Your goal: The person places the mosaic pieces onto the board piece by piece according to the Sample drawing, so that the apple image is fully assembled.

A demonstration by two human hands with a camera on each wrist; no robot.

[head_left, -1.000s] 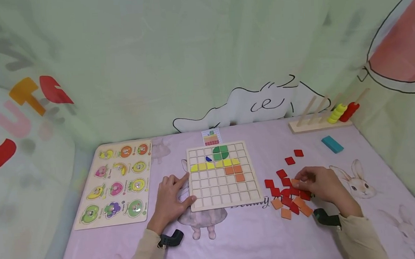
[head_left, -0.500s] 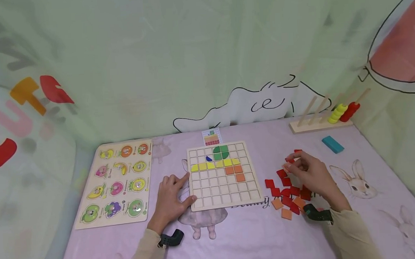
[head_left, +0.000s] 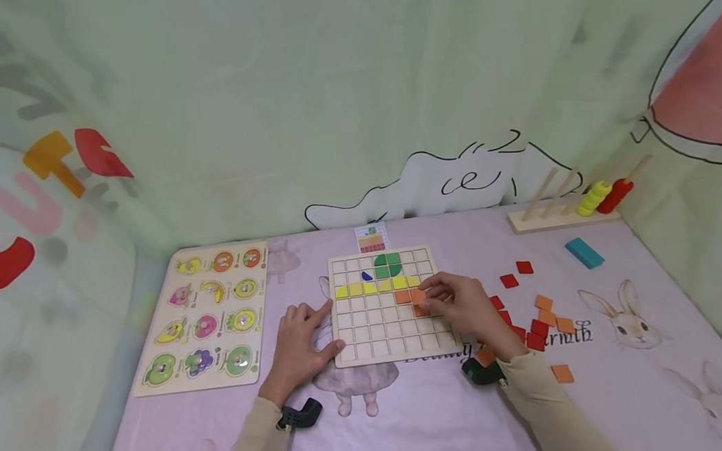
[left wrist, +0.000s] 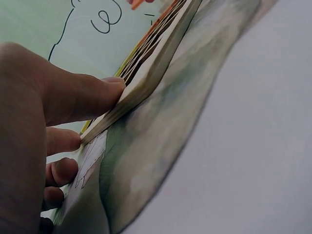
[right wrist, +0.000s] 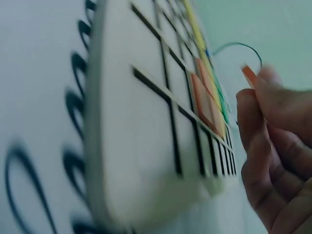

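A wooden grid board [head_left: 374, 331] lies in the middle of the table, with green, yellow, blue and orange pieces [head_left: 402, 297] in some cells. My left hand [head_left: 296, 343] rests at its left side, thumb and index finger touching the edge; the left wrist view shows the thumb [left wrist: 92, 95] against the board's rim [left wrist: 146, 87]. Above the board's right part, my right hand [head_left: 465, 309] pinches a small orange tile [right wrist: 249, 76] between thumb and index finger. The tile is held just apart from the board, near the orange pieces in place.
Loose red tiles [head_left: 509, 280] and orange tiles [head_left: 565, 325] are scattered right of the board. A picture card [head_left: 371, 238] lies behind it. Left is a fruit puzzle board [head_left: 200, 318]. At the back right are a peg stand [head_left: 565, 220] and a teal block [head_left: 584, 252].
My right hand has picked up an orange tile from the pile and carried it left over the board. My left hand stays at the board's edge.
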